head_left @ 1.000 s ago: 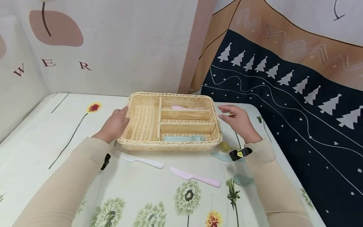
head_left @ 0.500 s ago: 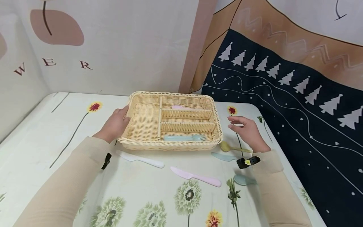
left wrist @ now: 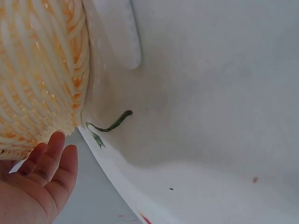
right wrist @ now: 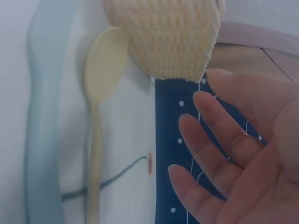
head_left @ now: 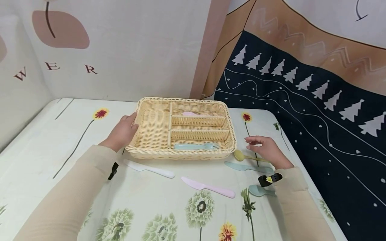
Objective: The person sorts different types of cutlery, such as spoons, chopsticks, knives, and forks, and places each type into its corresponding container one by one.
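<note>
- Right hand, empty, loose-fingered, has shifted nearward from basket; now by yellow spoon.
- Left hand, fingers relaxed, touches basket's left end; seemingly steadies it alone.

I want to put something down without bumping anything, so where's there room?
Free tablecloth lies left of the left hand and on the near side of the pink knife; the big left compartment of the wicker basket is bare too. It's crowded by the right hand: yellow spoon, blue knife and teal spoon.
</note>
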Available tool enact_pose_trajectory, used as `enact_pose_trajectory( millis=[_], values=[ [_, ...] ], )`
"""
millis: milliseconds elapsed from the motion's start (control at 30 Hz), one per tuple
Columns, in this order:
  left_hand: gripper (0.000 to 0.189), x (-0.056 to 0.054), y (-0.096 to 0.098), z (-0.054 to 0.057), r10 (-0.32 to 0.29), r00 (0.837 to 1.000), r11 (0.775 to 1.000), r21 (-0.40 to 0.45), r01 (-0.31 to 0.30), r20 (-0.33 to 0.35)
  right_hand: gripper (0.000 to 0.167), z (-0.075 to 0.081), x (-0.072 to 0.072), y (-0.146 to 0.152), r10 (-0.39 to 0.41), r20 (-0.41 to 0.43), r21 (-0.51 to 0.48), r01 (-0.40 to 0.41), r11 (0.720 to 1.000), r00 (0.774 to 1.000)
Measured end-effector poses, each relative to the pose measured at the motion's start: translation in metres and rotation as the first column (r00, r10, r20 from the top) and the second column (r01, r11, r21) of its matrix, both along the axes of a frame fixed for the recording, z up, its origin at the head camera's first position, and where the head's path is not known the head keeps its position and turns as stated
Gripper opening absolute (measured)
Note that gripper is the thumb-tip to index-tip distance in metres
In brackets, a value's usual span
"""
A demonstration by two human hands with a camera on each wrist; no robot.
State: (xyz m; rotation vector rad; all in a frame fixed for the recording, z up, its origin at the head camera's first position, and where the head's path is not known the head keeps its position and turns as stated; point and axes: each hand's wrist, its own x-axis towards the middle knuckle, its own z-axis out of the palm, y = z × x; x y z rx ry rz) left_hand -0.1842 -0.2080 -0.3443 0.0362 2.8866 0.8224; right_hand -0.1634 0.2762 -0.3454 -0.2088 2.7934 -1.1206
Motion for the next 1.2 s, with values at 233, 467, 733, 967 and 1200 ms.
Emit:
enact_pose_trajectory(
  millis=[233, 467, 733, 967, 1200],
  values=[
    [0.059, 0.0, 0.001, 0.001, 0.002, 1.0, 1.0, -0.005, -0.002, 0.0, 0.032, -0.002, 0.006, 0.006, 0.008, 0.053, 0.053, -0.011, 0.999, 0.999],
    [0.059, 0.0, 0.001, 0.001, 0.0, 1.0, 1.0, -0.009, 0.0, 0.006, 0.031, -0.007, 0.009, 0.01, 0.009, 0.126, 0.089, -0.02, 0.996, 0.992],
    [0.059, 0.0, 0.0, 0.0, -0.003, 1.0, 1.0, -0.012, 0.003, 0.003, 0.028, -0.016, 0.01, 0.013, 0.003, 0.18, 0.11, -0.023, 0.994, 0.984],
    [0.058, 0.001, 0.001, -0.001, -0.007, 1.0, 1.0, -0.026, 0.007, -0.013, 0.026, -0.021, 0.012, 0.015, 0.005, 0.182, 0.132, -0.03, 0.991, 0.983],
    [0.057, 0.001, 0.002, 0.0, -0.008, 1.0, 1.0, -0.023, 0.007, -0.024, 0.019, -0.021, 0.012, 0.015, -0.003, 0.176, 0.182, -0.03, 0.983, 0.984]
  ],
)
